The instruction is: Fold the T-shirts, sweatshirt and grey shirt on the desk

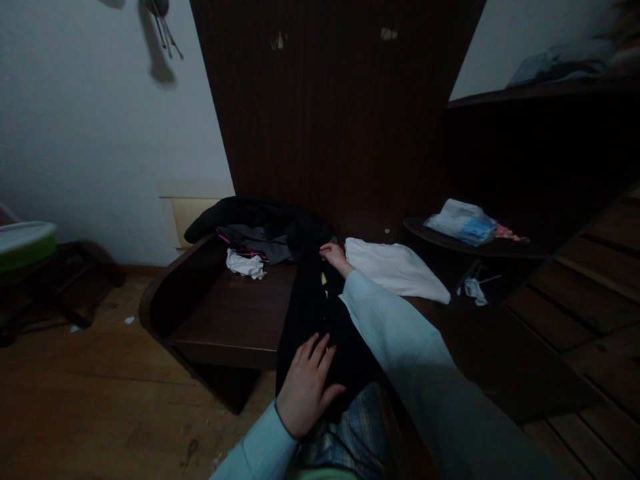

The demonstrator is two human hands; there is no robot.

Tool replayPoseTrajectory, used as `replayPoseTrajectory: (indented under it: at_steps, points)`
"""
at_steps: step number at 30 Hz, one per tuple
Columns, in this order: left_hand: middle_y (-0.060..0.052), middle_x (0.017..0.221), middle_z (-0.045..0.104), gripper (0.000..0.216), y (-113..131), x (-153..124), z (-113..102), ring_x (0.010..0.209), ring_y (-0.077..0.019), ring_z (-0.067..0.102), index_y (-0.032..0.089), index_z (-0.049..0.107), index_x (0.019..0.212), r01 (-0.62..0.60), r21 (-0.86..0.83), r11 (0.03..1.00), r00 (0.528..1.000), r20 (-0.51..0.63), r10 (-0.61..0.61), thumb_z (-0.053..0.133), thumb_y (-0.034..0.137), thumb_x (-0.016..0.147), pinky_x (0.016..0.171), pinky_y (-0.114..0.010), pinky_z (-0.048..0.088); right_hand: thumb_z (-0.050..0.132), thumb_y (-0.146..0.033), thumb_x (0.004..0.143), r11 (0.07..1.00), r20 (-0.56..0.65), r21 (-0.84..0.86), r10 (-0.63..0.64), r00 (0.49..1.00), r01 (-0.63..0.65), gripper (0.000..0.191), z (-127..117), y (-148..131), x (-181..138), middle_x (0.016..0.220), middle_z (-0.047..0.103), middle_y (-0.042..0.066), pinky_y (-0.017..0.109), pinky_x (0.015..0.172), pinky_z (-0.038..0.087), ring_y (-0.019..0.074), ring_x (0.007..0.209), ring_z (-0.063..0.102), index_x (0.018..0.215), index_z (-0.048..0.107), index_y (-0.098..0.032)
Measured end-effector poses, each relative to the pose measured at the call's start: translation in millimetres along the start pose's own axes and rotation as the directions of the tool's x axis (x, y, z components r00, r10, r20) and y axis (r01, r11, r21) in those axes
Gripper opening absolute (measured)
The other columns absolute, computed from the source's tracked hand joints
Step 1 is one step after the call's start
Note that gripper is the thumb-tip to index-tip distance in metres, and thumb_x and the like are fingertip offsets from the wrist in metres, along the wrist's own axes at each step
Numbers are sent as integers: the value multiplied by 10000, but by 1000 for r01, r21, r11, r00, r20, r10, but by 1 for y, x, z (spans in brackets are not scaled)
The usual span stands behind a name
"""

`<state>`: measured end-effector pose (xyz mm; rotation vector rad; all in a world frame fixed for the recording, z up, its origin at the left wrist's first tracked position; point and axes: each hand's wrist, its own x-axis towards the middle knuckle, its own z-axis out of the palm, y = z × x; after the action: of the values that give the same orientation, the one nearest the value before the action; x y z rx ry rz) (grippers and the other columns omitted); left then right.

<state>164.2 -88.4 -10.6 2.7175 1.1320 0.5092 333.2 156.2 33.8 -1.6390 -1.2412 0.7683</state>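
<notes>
Garment (303,313) lies on bench (230,307), between clothes (273,243) at left and cloth (395,268) at right, wad (245,265) before clothes, bag (463,222) on shelf (507,250) farther right

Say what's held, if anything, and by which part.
The left hand lies open on the black cloth, holding nothing; whether the right hand pinches its far end can't be told.

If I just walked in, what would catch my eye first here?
Probably the bright white cloth lying on the dark wooden seat, just to the right of the right hand. Next, the left hand, pale against the black cloth in the middle. At the far left edge, a green and white object also stands out.
</notes>
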Motion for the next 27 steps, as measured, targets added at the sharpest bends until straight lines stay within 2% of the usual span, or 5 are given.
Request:
replayPoseTrajectory:
  at_steps: [5,10,14,18,27]
  points:
    - [-76,1261,479,391,-18,4,-29,1134,-188,459,214,446,1195,-20,-206,978,999,-30,14,453,360,832,950,-350,396,440,-93,761,996,10,71,-57,998,56,162,-45,-12,-23,849,652,52,186,647,466,74,693,604,853,568,-132]
    - [-39,750,598,324,-41,-22,-44,737,-143,576,184,568,774,137,-333,933,957,-199,-212,324,374,872,695,-255,468,539,-336,736,964,182,229,-182,966,138,200,-102,19,-120,764,649,46,246,631,474,123,669,606,813,567,-153]
    - [-13,579,547,429,-58,-56,-27,564,-131,532,185,518,599,322,-389,863,896,-171,-411,306,465,845,571,-238,451,577,-490,672,981,190,190,-77,979,40,326,-127,77,-216,691,654,52,289,585,483,158,602,604,760,603,-177]
    - [-52,831,656,360,-66,-70,1,787,-187,606,184,597,829,382,-481,789,873,-92,-479,409,488,790,742,-308,482,567,-494,671,996,159,54,55,986,-64,297,-121,129,-276,808,684,58,370,728,494,219,771,630,795,648,-236]
    - [-16,719,636,316,-56,-44,-2,666,-158,607,184,548,813,408,-479,777,831,-158,-533,399,462,800,635,-263,488,525,-419,721,993,-23,-53,-103,994,102,229,-107,95,-257,797,654,70,319,655,502,197,723,614,818,609,-230]
